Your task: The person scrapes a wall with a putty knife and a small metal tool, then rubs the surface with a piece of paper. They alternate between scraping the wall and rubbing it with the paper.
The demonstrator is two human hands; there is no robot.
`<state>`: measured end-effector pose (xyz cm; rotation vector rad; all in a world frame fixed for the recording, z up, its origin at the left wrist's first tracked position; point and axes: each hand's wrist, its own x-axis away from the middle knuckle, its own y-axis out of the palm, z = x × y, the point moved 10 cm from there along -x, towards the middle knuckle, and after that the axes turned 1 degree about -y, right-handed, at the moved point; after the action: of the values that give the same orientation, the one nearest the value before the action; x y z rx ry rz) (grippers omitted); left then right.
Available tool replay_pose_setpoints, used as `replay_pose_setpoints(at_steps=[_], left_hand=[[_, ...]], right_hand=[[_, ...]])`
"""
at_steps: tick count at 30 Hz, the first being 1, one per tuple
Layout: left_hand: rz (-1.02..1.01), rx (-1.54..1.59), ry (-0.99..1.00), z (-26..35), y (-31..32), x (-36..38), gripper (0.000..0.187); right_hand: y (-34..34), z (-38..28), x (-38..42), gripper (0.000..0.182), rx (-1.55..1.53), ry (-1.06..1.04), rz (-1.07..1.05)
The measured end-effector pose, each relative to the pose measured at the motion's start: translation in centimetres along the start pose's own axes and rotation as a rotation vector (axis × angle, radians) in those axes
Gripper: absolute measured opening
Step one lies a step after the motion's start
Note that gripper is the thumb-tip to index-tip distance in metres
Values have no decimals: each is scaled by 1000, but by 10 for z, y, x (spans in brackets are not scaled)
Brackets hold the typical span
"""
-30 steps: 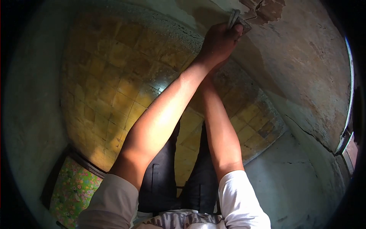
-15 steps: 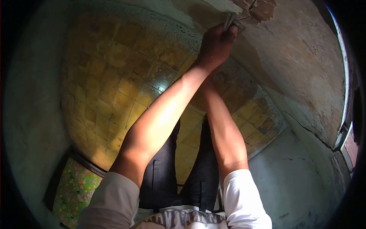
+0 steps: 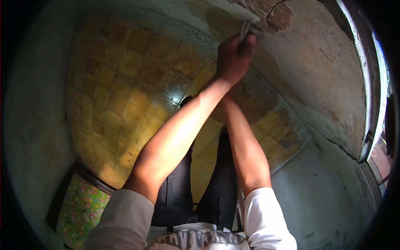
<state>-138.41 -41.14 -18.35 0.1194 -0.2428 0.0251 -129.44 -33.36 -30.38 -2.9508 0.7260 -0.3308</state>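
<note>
Left hand [image 3: 234, 58] closed on a thin grey tool [image 3: 244, 31] at the worn wall [image 3: 321, 75].

Tool is at the upper middle of the head view, gripped with the thumb along its near side; its far end is beside the brown broken patch [image 3: 280, 20], where a dark crack runs. Cannot tell whether the tool touches the wall; its full shape is unclear. Right forearm [image 3: 246, 141] reaches up and passes behind the left wrist; right hand hidden, so its state cannot be told. Below: yellow-brown tiled floor [image 3: 125, 91] and 2 legs in black trousers [image 3: 214, 187]. Lower left: 1 green flowered cushion [image 3: 81, 208] with a dark edge. Both sleeves end near the elbows.
</note>
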Motion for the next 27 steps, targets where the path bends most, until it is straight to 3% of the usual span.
replay_pose_setpoints(at_steps=[1, 4, 8, 12, 16, 21, 25, 27], left_hand=[[11, 12, -77, -11, -3, 12, 35], [-20, -98, 24, -2, 10, 2, 37], [-57, 34, -114, -15, 10, 5, 39], [-104, 90, -193, -32, 18, 0, 40], [-76, 172, -259, -35, 15, 8, 39], [-71, 204, -274, -26, 19, 12, 40], [-92, 222, -237, -26, 20, 5, 43], [-58, 167, -312, -37, 17, 14, 43]], right_hand=[[-5, 0, 4, 24, 4, 14, -2], [-4, 2, -1, 23, -33, 14, 12], [-4, 7, -5, 23, -67, 12, 34], [-8, 12, -16, 22, -325, 45, 61], [-15, -23, -5, 22, -328, 34, 121], [-19, -74, -5, 26, 97, -175, 67], [-21, -58, -13, 28, 207, -73, -6], [-23, -51, -8, 27, 228, -50, -39]])
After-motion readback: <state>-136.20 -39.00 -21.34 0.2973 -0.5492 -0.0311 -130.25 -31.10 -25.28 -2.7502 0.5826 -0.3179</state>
